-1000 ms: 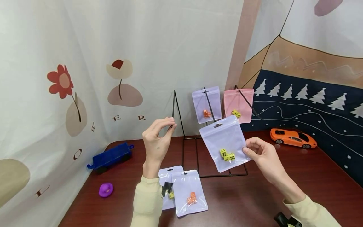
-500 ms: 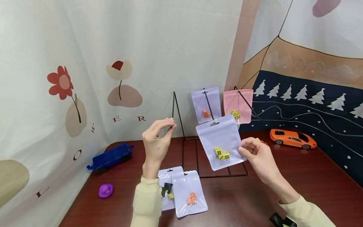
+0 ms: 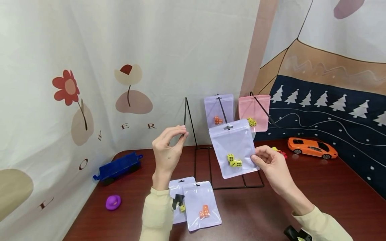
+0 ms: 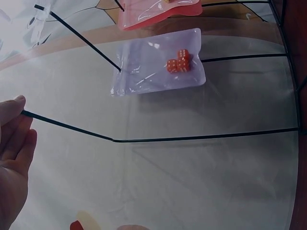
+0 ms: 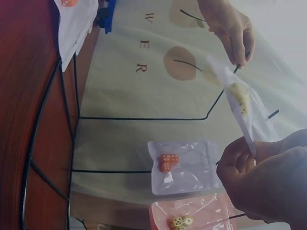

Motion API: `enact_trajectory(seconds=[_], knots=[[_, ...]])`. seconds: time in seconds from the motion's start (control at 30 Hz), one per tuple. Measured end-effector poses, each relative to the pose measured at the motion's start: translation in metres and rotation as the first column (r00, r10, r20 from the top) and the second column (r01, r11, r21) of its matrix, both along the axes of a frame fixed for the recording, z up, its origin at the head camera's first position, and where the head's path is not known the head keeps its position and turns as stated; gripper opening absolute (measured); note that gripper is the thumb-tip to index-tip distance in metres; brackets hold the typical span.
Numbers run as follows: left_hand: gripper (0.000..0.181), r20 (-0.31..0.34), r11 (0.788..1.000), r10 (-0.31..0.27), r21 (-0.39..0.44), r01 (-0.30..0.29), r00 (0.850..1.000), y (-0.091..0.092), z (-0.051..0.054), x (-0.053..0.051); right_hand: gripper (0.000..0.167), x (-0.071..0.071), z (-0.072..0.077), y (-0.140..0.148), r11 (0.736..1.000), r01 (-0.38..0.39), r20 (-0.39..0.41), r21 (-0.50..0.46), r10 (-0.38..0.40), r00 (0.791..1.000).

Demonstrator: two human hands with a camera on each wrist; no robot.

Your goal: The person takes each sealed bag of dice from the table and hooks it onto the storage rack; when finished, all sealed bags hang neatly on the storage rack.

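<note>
My left hand (image 3: 167,154) pinches the tip of the left prong of a black wire display rack (image 4: 192,138) between thumb and fingers. With thumb and fingers, my right hand (image 3: 272,169) grips the lower right edge of a lilac zip bag (image 3: 232,143) holding yellow dice (image 3: 233,161). The bag's hanging hole lines up with the tip of the middle prong (image 4: 79,36); I cannot tell whether the prong passes through it. Further back on that same prong hangs another lilac bag (image 4: 158,62) with orange dice. A pink bag (image 3: 260,106) with yellow dice hangs on the right prong.
Two lilac bags of dice lie overlapping on the table, the front one (image 3: 200,195) with orange dice. A blue toy trailer (image 3: 117,166) and a purple toy duck (image 3: 113,202) stand left. An orange toy car (image 3: 312,148) is at right, beside a partly hidden red-and-yellow toy (image 3: 281,153).
My right hand has moved left and slightly up with the bag, bringing its hole to the middle prong's tip. My left hand has stayed on the left prong.
</note>
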State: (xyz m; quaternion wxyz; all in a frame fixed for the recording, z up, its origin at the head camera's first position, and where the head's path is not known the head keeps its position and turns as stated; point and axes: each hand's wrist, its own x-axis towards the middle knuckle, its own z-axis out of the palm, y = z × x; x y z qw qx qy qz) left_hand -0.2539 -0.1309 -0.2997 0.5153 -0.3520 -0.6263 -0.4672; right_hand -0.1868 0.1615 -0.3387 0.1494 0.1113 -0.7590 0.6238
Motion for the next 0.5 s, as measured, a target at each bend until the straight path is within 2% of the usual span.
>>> enact_trajectory(seconds=[0.23,0.5], knots=[[0.014,0.007,1.000,0.003,-0.001,-0.003,1.000,0.0003,0.0001,0.0003,0.021,-0.0014,0.0007,-0.0026,0.999,0.001,0.031,-0.037,0.000,1.000],[0.014,0.011,1.000,0.001,0.003,-0.001,1.000,0.0006,-0.0002,0.0010,0.019,-0.0078,-0.0004,-0.0075,0.996,0.006,0.030,-0.088,-0.004,1.000]])
